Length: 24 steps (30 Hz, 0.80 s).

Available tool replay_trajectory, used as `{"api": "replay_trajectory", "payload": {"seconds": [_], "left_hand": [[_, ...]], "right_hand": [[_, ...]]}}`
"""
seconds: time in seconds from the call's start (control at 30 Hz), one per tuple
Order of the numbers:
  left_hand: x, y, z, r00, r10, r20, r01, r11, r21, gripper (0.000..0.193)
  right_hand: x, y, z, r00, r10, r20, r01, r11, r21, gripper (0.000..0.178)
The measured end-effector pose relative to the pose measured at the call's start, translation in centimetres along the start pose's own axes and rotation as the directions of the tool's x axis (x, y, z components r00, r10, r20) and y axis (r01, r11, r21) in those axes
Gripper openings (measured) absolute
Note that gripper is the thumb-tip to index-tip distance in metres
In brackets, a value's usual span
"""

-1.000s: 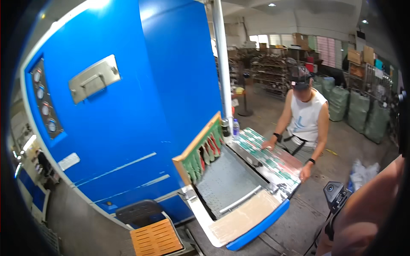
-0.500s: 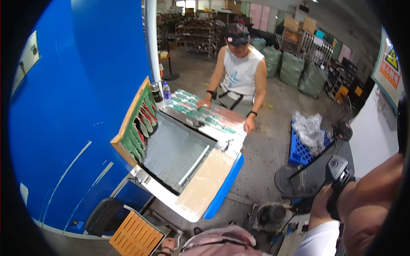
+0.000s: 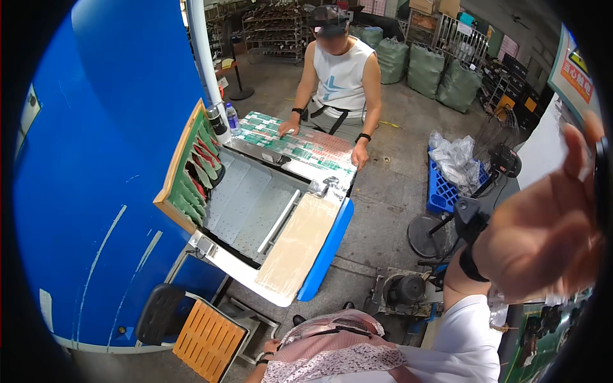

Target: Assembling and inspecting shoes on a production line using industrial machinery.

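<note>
My right hand (image 3: 536,246) is raised close to the camera at the right, large and partly blurred. Its fingers are apart and stretched upward, with nothing seen in them; some fingertips run into the dark rim. A black band with a dark device (image 3: 471,220) is strapped to that wrist. My left hand (image 3: 271,346) hangs low beside my apron (image 3: 332,357), near the slatted wooden chair (image 3: 207,335). It is small in view and its fingers are mostly hidden.
A machine table with a grey perforated bed (image 3: 249,198) and a beige board (image 3: 297,246) stands ahead. Across it, a person in a white sleeveless top (image 3: 338,76) rests both hands on the patterned tabletop (image 3: 306,140). A fan (image 3: 504,159) and a blue crate (image 3: 440,191) stand to the right.
My right hand has turned and risen, its fingers now spread upward. The view has shifted, showing more of my apron and the chair. The other person's hands stay on the tabletop.
</note>
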<state>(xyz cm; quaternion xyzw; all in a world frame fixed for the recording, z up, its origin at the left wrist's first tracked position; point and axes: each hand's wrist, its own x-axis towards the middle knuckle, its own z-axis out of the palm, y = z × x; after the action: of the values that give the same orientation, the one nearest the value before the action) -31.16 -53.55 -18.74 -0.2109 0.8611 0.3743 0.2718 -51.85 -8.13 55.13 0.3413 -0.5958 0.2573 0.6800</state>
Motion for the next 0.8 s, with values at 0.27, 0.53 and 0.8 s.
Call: {"api": "replay_trajectory", "payload": {"seconds": [0.27,0.53,0.8], "left_hand": [[-6.2,11.2,-3.2,0.978,-0.207,0.009,0.187,0.863,-0.47,0.025],[-11.4,40.7,-28.6,0.862,0.24,-0.447,-0.38,-0.279,-0.882,0.024],[-17.6,53.6,-32.3,0.62,0.575,-0.533,-0.365,-0.39,-0.845,0.033]], "right_hand": [[-9.7,1.9,0.0,0.816,0.518,0.257,-0.566,0.806,0.174,0.031],[-37.0,-3.1,-5.6,-0.089,0.69,0.718,-0.966,0.115,-0.23,0.019],[-41.2,-10.1,-8.2,-0.231,0.525,0.819,-0.949,0.065,-0.309,0.027]]}}
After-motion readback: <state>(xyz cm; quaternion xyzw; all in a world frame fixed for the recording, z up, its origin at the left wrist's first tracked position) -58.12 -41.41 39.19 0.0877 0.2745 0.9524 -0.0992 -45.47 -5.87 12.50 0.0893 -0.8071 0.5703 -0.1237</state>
